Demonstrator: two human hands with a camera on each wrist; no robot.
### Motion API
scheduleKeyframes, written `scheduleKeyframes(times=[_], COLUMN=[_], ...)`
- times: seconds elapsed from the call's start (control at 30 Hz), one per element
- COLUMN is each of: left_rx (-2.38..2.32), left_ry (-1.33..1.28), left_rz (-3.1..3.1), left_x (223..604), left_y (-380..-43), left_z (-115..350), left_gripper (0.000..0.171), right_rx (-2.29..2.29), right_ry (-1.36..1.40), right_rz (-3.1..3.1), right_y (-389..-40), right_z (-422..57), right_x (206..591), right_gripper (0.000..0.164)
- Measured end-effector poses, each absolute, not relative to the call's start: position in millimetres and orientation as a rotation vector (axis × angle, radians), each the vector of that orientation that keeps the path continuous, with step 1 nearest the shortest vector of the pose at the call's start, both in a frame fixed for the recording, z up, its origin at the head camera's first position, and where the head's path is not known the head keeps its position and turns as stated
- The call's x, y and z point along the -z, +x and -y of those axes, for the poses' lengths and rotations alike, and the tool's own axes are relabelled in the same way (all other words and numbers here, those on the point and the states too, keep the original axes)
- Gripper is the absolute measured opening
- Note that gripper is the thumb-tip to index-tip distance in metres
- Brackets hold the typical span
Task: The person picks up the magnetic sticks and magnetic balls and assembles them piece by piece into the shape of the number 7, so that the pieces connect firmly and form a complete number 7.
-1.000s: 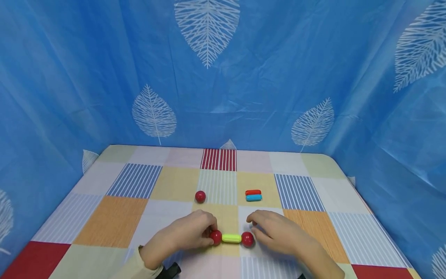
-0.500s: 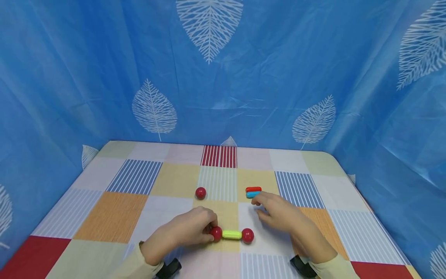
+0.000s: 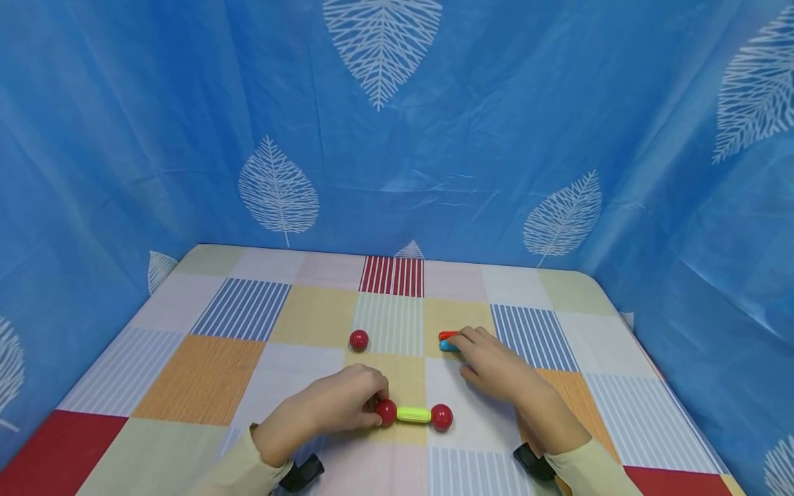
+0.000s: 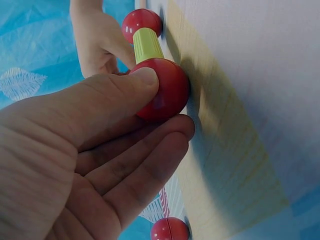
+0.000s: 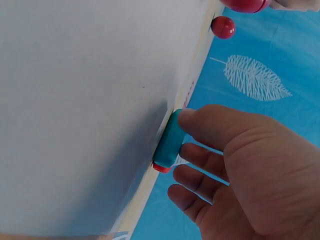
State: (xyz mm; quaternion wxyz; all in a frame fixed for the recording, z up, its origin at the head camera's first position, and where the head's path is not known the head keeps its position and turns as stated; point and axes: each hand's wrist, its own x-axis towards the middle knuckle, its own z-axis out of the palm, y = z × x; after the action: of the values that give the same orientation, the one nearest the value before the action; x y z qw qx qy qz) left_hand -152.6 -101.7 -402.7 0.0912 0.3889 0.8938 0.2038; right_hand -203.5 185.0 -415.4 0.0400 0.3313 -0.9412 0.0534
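Near the front of the table, my left hand (image 3: 341, 401) pinches a red ball (image 4: 172, 92) between thumb and fingers. That ball is joined to one end of a yellow-green ribbed rod (image 3: 413, 415); a second red ball (image 3: 442, 417) sits on the other end, and the piece lies level on the cloth. Farther back, my right hand (image 3: 493, 365) reaches over a blue rod (image 5: 170, 140), its fingers partly covering it in the head view. The right wrist view shows the thumb at one end of the blue rod and the other fingers loosely bent. A red rod (image 3: 446, 335) lies alongside, behind the blue one.
A loose red ball (image 3: 358, 339) rests on the cloth behind the left hand. The table (image 3: 242, 393) wears a patchwork cloth. Blue curtains (image 3: 397, 158) with white leaf prints surround its back and sides.
My right hand has moved from beside the right-hand ball, away from me, to the blue and red rods. The left hand keeps its pinch on the left ball.
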Motion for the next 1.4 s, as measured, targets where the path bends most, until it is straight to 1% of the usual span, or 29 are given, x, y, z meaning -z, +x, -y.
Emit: scheduleKeyframes(times=[0.13,0.27,0.43,0.6,0.73,1.13,1.4], left_rx=[-0.599,-0.596,-0.588,-0.586,-0.577,-0.608,-0.623], left_ry=[1.159,1.156,1.153,1.157,1.135,1.127,1.150], left_rz=[-2.657,-2.661,-2.664,-2.668,-2.671,-2.649,-2.651], left_x=[402.7,401.7,399.8,399.9,401.3,406.0,403.9], left_y=[-153.1,-152.9,-152.6,-153.5,-153.9,-148.8,-150.9], left_z=[100.8,100.8,100.6,99.7,99.4,102.5,102.4], left_gripper=[0.016,0.017,0.018,0.018,0.017,0.017,0.017], right_rx=[-0.185,-0.198,-0.184,-0.184,-0.178,-0.213,-0.229], right_ry=[0.959,0.937,0.908,0.887,0.878,0.912,0.895], right_rz=[2.920,2.925,2.948,2.961,2.984,2.997,2.984], right_y=[-202.8,-203.2,-204.3,-203.8,-201.8,-191.5,-188.1], right_z=[-184.9,-185.0,-184.3,-183.6,-183.2,-184.9,-189.4], right_x=[415.7,416.6,417.2,415.2,413.9,418.4,414.3], right_gripper=[0.045,0.036,0.030,0.021,0.022,0.016,0.017])
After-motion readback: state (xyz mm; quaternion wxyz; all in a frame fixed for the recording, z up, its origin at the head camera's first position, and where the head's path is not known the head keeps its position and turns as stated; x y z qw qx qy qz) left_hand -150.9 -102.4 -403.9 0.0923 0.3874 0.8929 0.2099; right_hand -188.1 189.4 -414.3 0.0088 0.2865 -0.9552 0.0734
